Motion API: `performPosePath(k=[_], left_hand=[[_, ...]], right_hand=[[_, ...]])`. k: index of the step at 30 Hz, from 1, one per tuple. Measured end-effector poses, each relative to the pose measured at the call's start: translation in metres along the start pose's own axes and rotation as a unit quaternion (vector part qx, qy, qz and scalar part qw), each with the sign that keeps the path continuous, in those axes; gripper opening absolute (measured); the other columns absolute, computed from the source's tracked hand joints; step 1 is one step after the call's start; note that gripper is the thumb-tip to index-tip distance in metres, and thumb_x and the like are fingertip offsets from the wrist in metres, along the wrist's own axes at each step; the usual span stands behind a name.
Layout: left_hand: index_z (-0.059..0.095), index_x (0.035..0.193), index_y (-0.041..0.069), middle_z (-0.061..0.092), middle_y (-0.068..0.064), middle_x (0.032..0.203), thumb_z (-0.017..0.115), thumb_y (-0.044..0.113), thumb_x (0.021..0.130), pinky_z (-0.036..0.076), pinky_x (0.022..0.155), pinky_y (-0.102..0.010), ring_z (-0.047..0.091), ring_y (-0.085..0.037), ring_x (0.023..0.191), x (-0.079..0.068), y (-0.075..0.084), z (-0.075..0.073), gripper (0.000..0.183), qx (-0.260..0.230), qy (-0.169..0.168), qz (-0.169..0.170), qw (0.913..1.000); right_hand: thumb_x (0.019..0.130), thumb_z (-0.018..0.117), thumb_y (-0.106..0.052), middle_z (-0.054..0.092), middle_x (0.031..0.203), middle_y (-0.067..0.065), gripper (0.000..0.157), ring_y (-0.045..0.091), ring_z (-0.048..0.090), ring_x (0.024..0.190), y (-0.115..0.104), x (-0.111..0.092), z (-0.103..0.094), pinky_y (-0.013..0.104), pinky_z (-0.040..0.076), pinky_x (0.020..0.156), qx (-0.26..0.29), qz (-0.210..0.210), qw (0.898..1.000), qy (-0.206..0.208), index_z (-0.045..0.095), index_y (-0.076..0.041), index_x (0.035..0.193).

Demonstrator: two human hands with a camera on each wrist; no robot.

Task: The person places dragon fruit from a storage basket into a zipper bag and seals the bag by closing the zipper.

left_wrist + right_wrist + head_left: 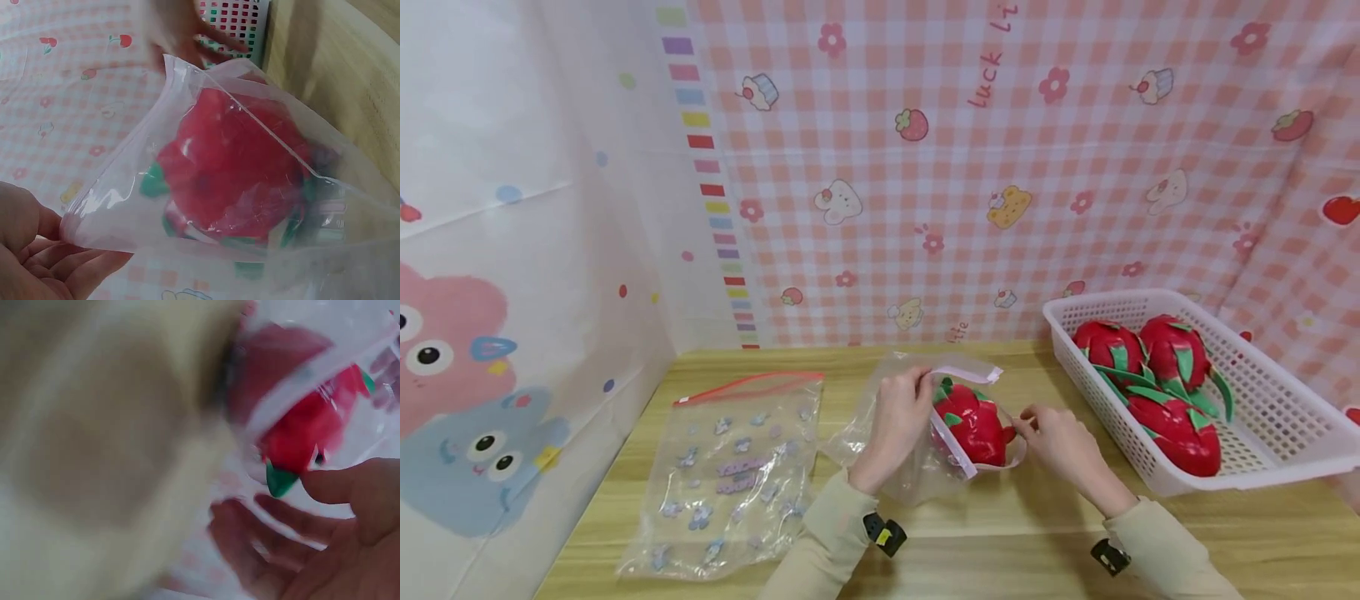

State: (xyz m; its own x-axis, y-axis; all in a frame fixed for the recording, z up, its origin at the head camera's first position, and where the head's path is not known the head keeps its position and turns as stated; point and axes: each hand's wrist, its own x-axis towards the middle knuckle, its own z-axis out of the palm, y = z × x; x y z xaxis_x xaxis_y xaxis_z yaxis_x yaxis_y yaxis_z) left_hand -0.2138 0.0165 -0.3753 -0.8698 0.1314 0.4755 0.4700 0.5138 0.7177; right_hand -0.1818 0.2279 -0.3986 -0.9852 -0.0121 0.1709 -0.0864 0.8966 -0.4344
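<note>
Fruit (977, 429) lies in the mouth of the bag (925, 477), between left hand (895, 427), pinching the bag's rim, and right hand (1063, 443), fingers parted, at the fruit's right side.

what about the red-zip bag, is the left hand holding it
No, the left hand grips the edge of the lilac-zip bag, while the red-zip bag lies flat on the table.
</note>
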Motion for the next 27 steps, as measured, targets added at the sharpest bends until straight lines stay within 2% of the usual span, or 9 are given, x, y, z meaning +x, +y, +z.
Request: performPosePath(k=[2, 4, 6, 9, 15, 19, 22, 25, 27], left_hand=[[0.071, 0.088, -0.004, 0.062, -0.009, 0.061, 0.054, 0.006, 0.093, 0.031, 0.041, -0.012, 0.039, -0.002, 0.047, -0.001, -0.001, 0.001, 0.020, 0.009, -0.007, -0.002, 0.9999], [0.071, 0.084, -0.003, 0.058, -0.007, 0.057, 0.054, 0.007, 0.093, 0.029, 0.041, -0.012, 0.038, -0.002, 0.047, -0.002, -0.002, 0.002, 0.021, 0.013, -0.015, -0.008, 0.9998], [0.071, 0.084, -0.002, 0.056, -0.006, 0.056, 0.054, 0.007, 0.093, 0.027, 0.041, -0.011, 0.037, -0.002, 0.046, -0.002, -0.002, 0.002, 0.022, 0.014, -0.017, -0.010, 0.9997], [0.071, 0.085, -0.002, 0.057, -0.006, 0.056, 0.054, 0.008, 0.093, 0.027, 0.040, -0.011, 0.037, -0.003, 0.046, -0.002, -0.001, 0.002, 0.022, 0.009, -0.014, -0.014, 0.9998], [0.070, 0.083, -0.002, 0.056, -0.006, 0.056, 0.054, 0.008, 0.093, 0.028, 0.040, -0.012, 0.037, -0.002, 0.046, -0.001, -0.001, 0.001, 0.022, 0.007, -0.006, -0.010, 0.9999], [0.071, 0.087, -0.003, 0.056, -0.007, 0.055, 0.055, 0.009, 0.093, 0.025, 0.040, -0.013, 0.035, -0.002, 0.045, 0.001, 0.000, -0.002, 0.021, 0.004, 0.019, -0.005, 0.9998], [0.071, 0.088, -0.005, 0.056, -0.007, 0.055, 0.056, 0.009, 0.093, 0.023, 0.038, -0.013, 0.033, -0.002, 0.044, 0.003, 0.002, -0.007, 0.021, -0.002, 0.042, -0.001, 0.9991], [0.071, 0.087, -0.006, 0.057, -0.008, 0.055, 0.056, 0.008, 0.093, 0.022, 0.038, -0.012, 0.033, -0.001, 0.043, 0.005, 0.006, -0.015, 0.021, -0.009, 0.062, 0.003, 0.9980], [0.070, 0.086, -0.006, 0.059, -0.010, 0.055, 0.056, 0.007, 0.092, 0.021, 0.038, -0.011, 0.033, -0.001, 0.043, 0.007, 0.011, -0.023, 0.021, -0.012, 0.079, 0.010, 0.9968]], right_hand=[[0.090, 0.059, -0.013, 0.070, 0.080, 0.013, 0.021, 0.019, 0.059, 0.066, 0.009, 0.001, 0.007, 0.029, 0.045, 0.054, 0.020, 0.011, 0.999, -0.045, 0.069, 0.004, 0.094], [0.087, 0.059, -0.006, 0.069, 0.076, 0.012, 0.017, 0.014, 0.056, 0.064, 0.017, 0.002, 0.014, 0.026, 0.043, 0.055, 0.055, 0.009, 0.996, -0.064, 0.069, 0.007, 0.093], [0.083, 0.062, -0.002, 0.069, 0.077, 0.015, 0.018, 0.014, 0.059, 0.065, 0.022, 0.003, 0.017, 0.025, 0.046, 0.056, 0.082, 0.013, 0.994, -0.075, 0.067, 0.010, 0.096], [0.079, 0.065, -0.002, 0.068, 0.075, 0.013, 0.022, 0.013, 0.057, 0.065, 0.025, 0.005, 0.019, 0.024, 0.045, 0.056, 0.098, 0.026, 0.991, -0.087, 0.066, 0.011, 0.097], [0.079, 0.062, -0.002, 0.059, 0.065, 0.003, 0.010, 0.012, 0.047, 0.060, 0.022, 0.008, 0.019, 0.024, 0.039, 0.054, 0.099, 0.037, 0.992, -0.075, 0.069, 0.005, 0.082], [0.082, 0.059, -0.006, 0.066, 0.070, 0.008, 0.015, 0.016, 0.053, 0.064, 0.012, 0.012, 0.011, 0.027, 0.041, 0.056, 0.075, 0.038, 0.996, -0.006, 0.070, 0.003, 0.082], [0.084, 0.059, -0.011, 0.069, 0.074, 0.012, 0.017, 0.018, 0.057, 0.066, 0.001, 0.017, 0.002, 0.029, 0.044, 0.057, 0.056, 0.018, 0.995, 0.075, 0.071, 0.002, 0.084], [0.085, 0.060, -0.010, 0.068, 0.073, 0.013, 0.017, 0.021, 0.058, 0.065, -0.010, 0.020, -0.009, 0.030, 0.045, 0.057, 0.066, -0.016, 0.987, 0.146, 0.070, 0.003, 0.084], [0.086, 0.061, -0.009, 0.068, 0.073, 0.014, 0.016, 0.023, 0.060, 0.065, -0.017, 0.021, -0.017, 0.029, 0.044, 0.057, 0.083, -0.038, 0.977, 0.195, 0.070, 0.003, 0.083]])
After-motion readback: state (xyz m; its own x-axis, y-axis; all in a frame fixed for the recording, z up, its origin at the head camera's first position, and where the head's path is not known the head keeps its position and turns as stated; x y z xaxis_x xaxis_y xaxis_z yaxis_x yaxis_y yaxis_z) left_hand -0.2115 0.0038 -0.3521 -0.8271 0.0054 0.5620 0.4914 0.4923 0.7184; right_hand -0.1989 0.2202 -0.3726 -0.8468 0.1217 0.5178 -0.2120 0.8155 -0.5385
